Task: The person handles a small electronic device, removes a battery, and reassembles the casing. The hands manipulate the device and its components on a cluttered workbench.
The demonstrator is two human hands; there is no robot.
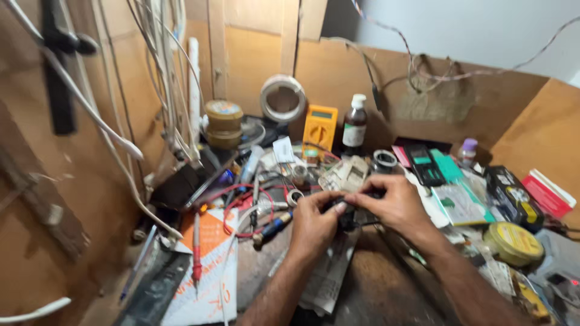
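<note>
A cluttered wooden workbench (386, 290), boxed in by brown board walls hung with white cables (169, 90), fills our view from above. At its centre we see the left hand (314, 224) and the right hand (396, 204) meeting over a small black part (348, 218), held just above the bench. The left hand's fingers curl closed around the part's near end; the right hand pinches it from the other side with thumb and fingertips. The picture is too blurred for us to tell what the part is.

A sheet of newspaper (326, 278) lies beneath the hands. To the left, we make out a red-handled screwdriver (196, 247) resting on an orange-and-white paper (208, 271), with a loop of red wire (241, 208) near it. Behind the hands stand a yellow meter (320, 127), a brown bottle with a white cap (354, 124) just beside it, and a roll of tape (283, 98) leaning against the back wall. Two stacked round tins (223, 124) sit further left. On the right, a flat yellow tin (513, 242) lies near a red-and-white box (548, 193).
</note>
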